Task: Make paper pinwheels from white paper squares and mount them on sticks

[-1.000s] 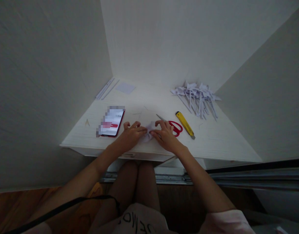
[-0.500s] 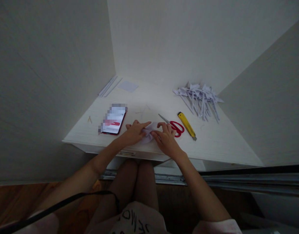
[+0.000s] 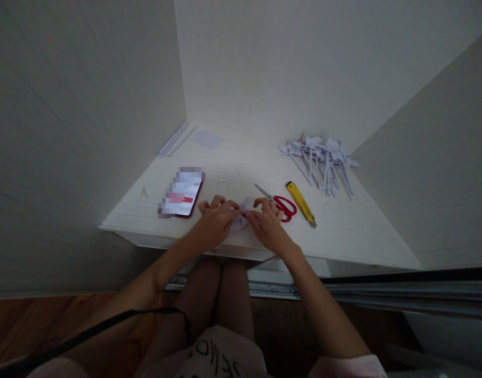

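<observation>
A small piece of folded white paper (image 3: 239,224) lies at the table's front edge, partly covered by my fingers. My left hand (image 3: 217,218) grips its left side, with thumb and forefinger pinched near the middle of the paper. From the right, my right hand (image 3: 269,223) pinches the same paper, its fingertips meeting those of the left. Just beyond my right hand are scissors with red handles (image 3: 286,208), their blades pointing to the back left. A yellow box cutter (image 3: 301,203) lies to the right of the scissors.
A phone (image 3: 183,194) with a lit screen lies left of my hands. Behind it are thin paper sticks (image 3: 173,139) and a square paper sheet (image 3: 206,139). Paper flowers on stems (image 3: 323,157) are heaped at the back right. Walls enclose the white table (image 3: 359,231) on three sides.
My left forefinger, stretched across the paper before, has drawn back and now pinches close to the right fingertips. My right hand has hardly moved.
</observation>
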Action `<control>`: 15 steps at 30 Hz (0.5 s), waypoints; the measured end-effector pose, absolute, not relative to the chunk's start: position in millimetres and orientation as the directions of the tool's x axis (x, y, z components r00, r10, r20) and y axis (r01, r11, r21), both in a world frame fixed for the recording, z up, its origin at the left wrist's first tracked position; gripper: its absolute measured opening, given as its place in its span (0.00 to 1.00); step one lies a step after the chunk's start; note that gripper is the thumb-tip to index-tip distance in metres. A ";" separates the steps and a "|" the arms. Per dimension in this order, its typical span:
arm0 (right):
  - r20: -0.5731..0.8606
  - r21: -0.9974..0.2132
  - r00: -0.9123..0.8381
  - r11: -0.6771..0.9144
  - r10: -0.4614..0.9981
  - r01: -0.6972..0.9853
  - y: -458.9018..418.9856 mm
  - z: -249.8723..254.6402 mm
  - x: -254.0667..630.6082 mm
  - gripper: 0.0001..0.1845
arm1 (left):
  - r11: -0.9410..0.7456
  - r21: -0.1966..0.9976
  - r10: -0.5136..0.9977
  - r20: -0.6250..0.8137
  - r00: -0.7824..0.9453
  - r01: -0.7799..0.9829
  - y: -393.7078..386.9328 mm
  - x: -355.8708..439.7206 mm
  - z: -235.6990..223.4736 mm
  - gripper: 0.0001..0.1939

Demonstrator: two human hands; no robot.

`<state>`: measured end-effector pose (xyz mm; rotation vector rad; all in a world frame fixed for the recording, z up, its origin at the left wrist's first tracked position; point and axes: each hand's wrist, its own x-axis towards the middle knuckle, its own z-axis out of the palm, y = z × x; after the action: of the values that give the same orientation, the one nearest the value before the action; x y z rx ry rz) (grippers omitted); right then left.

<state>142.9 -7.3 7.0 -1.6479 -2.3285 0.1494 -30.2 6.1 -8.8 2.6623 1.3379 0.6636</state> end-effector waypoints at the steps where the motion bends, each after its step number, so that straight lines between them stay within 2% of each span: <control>1: 0.165 -0.259 -0.302 0.337 0.939 0.905 -6.9 6.1 143.3 0.21 | -0.641 0.212 0.755 0.344 0.558 0.738 1.1 -29.5 -9.5 0.20; 3: 0.157 -0.287 -0.285 0.320 0.946 0.903 -5.8 4.2 144.0 0.21 | -0.670 0.126 0.724 0.331 0.606 0.731 -5.9 -28.0 -11.5 0.22; 6: 0.145 -0.324 -0.263 0.297 0.954 0.898 -4.7 2.8 143.8 0.23 | -0.664 0.068 0.721 0.322 0.614 0.744 -9.0 -26.4 -14.5 0.22; 15: 0.122 -0.416 -0.201 0.234 0.972 0.879 -14.6 5.4 133.5 0.25 | -0.717 0.072 0.663 0.379 0.646 0.693 -8.2 -34.5 -12.8 0.19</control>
<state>133.5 -14.6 5.4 -1.7091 -2.1582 0.3622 -34.5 -8.2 -12.8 2.9221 1.2060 0.6208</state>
